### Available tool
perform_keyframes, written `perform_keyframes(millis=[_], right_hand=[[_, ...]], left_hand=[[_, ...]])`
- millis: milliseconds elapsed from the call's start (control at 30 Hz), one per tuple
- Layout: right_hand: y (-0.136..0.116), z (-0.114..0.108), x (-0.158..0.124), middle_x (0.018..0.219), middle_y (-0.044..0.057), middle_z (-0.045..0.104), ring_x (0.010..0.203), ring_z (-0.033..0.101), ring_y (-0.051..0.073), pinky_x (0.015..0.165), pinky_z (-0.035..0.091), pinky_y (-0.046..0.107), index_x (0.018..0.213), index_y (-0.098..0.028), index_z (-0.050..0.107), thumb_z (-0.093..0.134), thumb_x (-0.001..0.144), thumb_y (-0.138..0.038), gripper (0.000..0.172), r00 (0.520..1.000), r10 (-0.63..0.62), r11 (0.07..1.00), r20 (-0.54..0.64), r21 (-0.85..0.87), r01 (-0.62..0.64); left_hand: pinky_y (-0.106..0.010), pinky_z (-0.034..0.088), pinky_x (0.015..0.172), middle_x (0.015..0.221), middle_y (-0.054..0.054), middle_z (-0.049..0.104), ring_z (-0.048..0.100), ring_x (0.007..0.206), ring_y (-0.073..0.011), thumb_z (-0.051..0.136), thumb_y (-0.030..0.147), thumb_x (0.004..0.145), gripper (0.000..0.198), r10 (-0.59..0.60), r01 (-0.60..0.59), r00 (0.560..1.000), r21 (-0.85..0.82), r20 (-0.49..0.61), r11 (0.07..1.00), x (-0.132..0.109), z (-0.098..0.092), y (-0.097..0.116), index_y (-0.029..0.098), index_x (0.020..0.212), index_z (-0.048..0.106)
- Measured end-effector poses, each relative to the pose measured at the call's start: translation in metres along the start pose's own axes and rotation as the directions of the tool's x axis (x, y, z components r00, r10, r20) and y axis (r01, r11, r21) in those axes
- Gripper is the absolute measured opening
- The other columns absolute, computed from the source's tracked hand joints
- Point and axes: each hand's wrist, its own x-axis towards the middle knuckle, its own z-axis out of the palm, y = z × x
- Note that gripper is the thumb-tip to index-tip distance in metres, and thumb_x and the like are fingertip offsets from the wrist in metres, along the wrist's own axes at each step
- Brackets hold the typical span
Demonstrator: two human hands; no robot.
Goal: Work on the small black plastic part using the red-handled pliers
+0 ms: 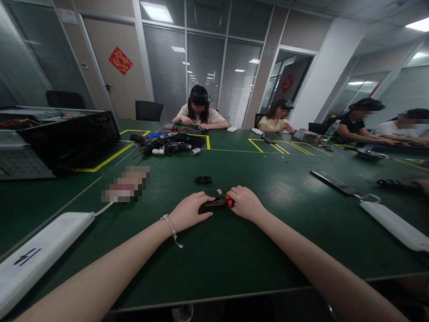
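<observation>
My left hand point(192, 209), with a pale bracelet at its wrist, is closed on a small black part point(205, 207) just above the green table. My right hand point(246, 203) is closed around the red handles of what look like pliers point(230, 201). Their dark metal jaws point left and meet the black part; whether they bite on it I cannot make out. Beyond my hands lies another black plastic piece point(203, 180). A tiny pinkish bit point(219, 191) sits close behind the pliers.
At left are a white power bank point(50, 255) and a black computer case point(70, 143). Tangled cables and black tools point(167, 144) lie at the back. On the right are another white power bank point(395, 226), a phone point(331, 182) and a metal bowl point(371, 154). Several people sit across the table point(268, 268).
</observation>
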Motion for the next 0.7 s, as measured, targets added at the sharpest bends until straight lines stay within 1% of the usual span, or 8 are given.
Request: perform_keyframes(millis=[400,700], right_hand=[[-0.0014,-0.0039,0.0001,0.084,0.007,0.056,0.076,0.046,0.016,0.067,0.034,0.027,0.085,-0.015,0.057,0.052,0.070,-0.021,0.017,0.999,0.005,1.000,0.033,0.011,-0.005],[-0.0009,-0.0019,-0.0002,0.084,0.006,0.056,0.076,0.046,0.016,0.068,0.034,0.026,0.085,-0.015,0.056,0.053,0.070,-0.020,0.017,1.000,-0.006,1.000,0.011,0.020,0.006]], left_hand=[[-0.029,0.043,0.072,0.100,-0.002,0.052,0.053,0.086,-0.0179,0.055,0.035,0.077,0.040,-0.017,0.017,1.000,-0.004,0.012,1.000,-0.0008,-0.0008,0.0007,0.026,0.115,0.048],[-0.030,0.043,0.073,0.100,-0.002,0.052,0.053,0.087,-0.0178,0.055,0.034,0.076,0.040,-0.005,0.005,1.000,-0.003,0.005,1.000,-0.0001,0.0001,-0.0006,0.026,0.115,0.048]])
